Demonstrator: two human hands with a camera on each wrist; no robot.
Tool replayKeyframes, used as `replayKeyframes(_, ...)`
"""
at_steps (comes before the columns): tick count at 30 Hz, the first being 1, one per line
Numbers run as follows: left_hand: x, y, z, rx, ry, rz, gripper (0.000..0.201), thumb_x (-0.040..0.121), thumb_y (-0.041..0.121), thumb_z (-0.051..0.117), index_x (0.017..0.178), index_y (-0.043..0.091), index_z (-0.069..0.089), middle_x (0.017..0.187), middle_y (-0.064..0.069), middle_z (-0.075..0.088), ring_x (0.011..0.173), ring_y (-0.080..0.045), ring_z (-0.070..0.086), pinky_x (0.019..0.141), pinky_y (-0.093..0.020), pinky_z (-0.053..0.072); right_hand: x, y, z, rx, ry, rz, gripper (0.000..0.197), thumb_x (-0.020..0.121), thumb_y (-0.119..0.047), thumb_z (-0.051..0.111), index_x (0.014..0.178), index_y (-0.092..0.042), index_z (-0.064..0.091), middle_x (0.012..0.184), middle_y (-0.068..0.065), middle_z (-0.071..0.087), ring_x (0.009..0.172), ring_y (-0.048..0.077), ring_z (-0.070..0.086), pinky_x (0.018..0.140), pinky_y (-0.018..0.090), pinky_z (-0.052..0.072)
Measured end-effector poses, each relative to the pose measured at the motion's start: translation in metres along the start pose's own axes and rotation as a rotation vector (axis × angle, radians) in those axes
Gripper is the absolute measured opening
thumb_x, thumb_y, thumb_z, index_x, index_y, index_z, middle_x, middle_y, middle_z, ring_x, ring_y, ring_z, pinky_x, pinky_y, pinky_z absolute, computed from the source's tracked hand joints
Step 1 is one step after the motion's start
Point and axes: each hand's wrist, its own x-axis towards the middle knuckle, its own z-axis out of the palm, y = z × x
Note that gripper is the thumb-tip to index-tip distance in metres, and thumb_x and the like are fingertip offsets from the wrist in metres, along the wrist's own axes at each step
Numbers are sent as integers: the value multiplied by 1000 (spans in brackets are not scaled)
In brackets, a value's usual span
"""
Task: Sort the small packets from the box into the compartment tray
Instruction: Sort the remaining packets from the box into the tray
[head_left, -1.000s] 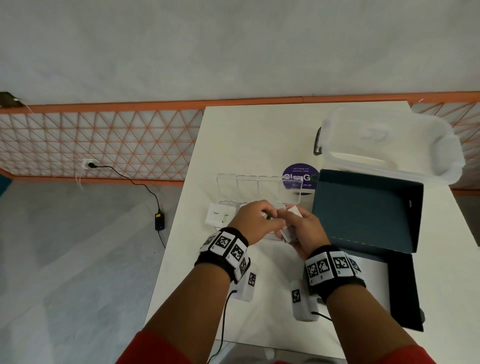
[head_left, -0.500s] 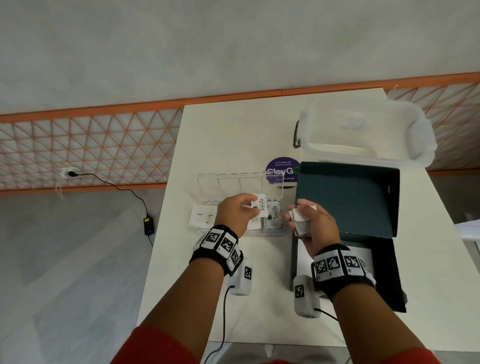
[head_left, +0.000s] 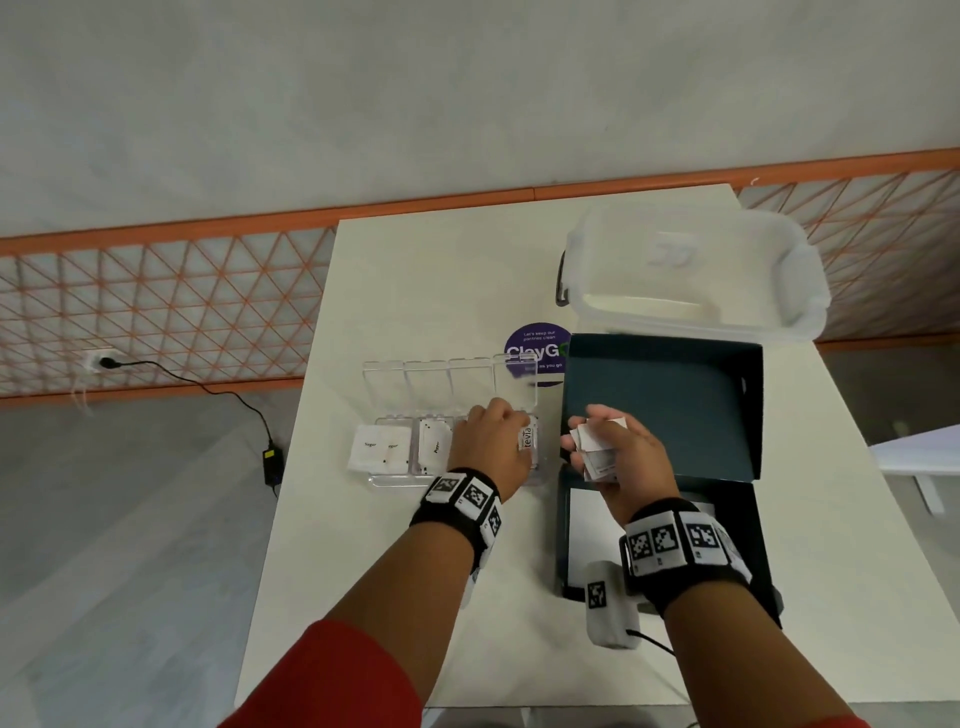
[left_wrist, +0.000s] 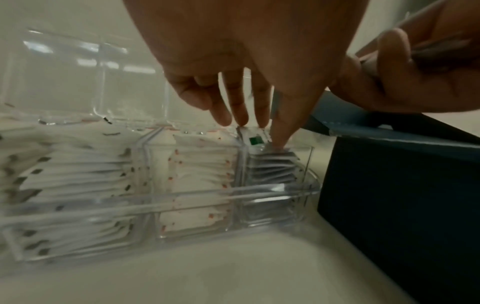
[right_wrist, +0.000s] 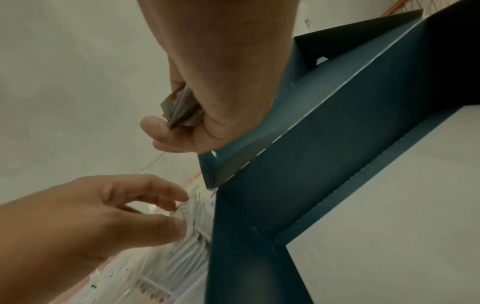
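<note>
The white table (head_left: 415, 291) stands against a pale wall with an orange lattice fence behind it, and on it you have the clear compartment tray (head_left: 395, 480) with its lid tipped back, the dark open box (head_left: 670, 405) just to its right, and a frosted plastic tub (head_left: 691, 270) at the far end. A second ago your two hands were together over the tray, passing a packet across; half a second ago your left hand had carried it away, pinched above the tray. Now your left hand (head_left: 491, 447) is down at the rightmost compartment, and the left wrist view shows your fingertips (left_wrist: 241, 121) still pinching the top edge of that packet (left_wrist: 253, 136), the one with a green mark, as it slides in among the others standing there. So it is nearly filed but not let go. Your right hand (head_left: 618, 457) has drawn back toward the box and is clenched around a small stack of packets (head_left: 597, 447) waiting to be sorted. The other compartments already hold rows of white packets, and one sachet (head_left: 376, 449) lies half over the tray's left edge. I judge the sorting well along: release this one, then take the next from your right hand.
</note>
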Motion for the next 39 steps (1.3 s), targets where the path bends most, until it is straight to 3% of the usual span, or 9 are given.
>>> replayKeyframes(2,1,-1,1,74,-26,69,36,87,28,59,123,26,58,125,2,50,112,-24,46,95,-40,38,-1,0,3,13,-29,23,17,94,-6,58,111,-8,63,91,17,72,72,29,69,55,32,56)
replayKeyframes(11,8,4,-3,184,-103,7,28,89,40,52,113,31,65,118,3,54,110,-24,46,91,-42,36,-6,0,8,101,-105,100,29,97,-10,43,119,-5,62,95,20,72,77,37,69,62,38,59)
replayKeyframes(18,-1,3,-30,-160,-3,-12,29,87,15,52,115,22,60,119,1,52,109,-20,47,93,-39,37,-4,7,14,-107,-105,52,27,98,-6,50,119,-13,65,105,15,75,82,28,73,62,36,59)
replayKeyframes(21,-10,-1,-45,-556,122,-68,16,88,9,53,98,17,62,102,2,58,85,-8,53,78,-27,43,-4,10,22,-138,-120,52,23,97,-6,54,114,-15,67,105,15,75,87,31,72,69,39,60)
replayKeyframes(23,-18,1,-55,-708,115,-65,9,86,22,63,95,20,62,96,6,60,77,1,52,69,-17,42,-6,13,27,-148,-135,61,22,96,-5,55,108,-17,70,100,17,75,81,29,72,64,37,60)
replayKeyframes(27,-21,-1,-61,-671,3,-52,34,76,31,78,104,23,61,97,10,60,73,1,51,62,-11,41,-9,20,37,-164,-195,81,23,96,-7,57,111,-16,71,102,18,75,75,26,72,57,31,58)
replayKeyframes(31,-17,-13,-66,-730,44,-142,24,78,16,75,99,21,65,92,8,63,69,-1,54,65,-17,46,-10,25,46,-131,-251,103,43,84,8,66,118,-17,67,102,15,75,80,29,73,62,38,61)
replayKeyframes(34,-16,-23,-70,-749,65,-192,17,79,13,73,88,22,62,81,8,63,63,1,56,62,-13,48,-10,29,52,-167,-241,72,58,77,21,64,119,-19,67,108,16,71,84,32,71,77,47,62)
replayKeyframes(39,-18,-37,-72,-698,48,-221,15,79,18,71,76,27,59,74,10,60,66,0,56,55,-4,38,-10,29,60,-180,-188,30,51,81,18,61,115,-19,67,83,11,70,58,18,65,48,25,53)
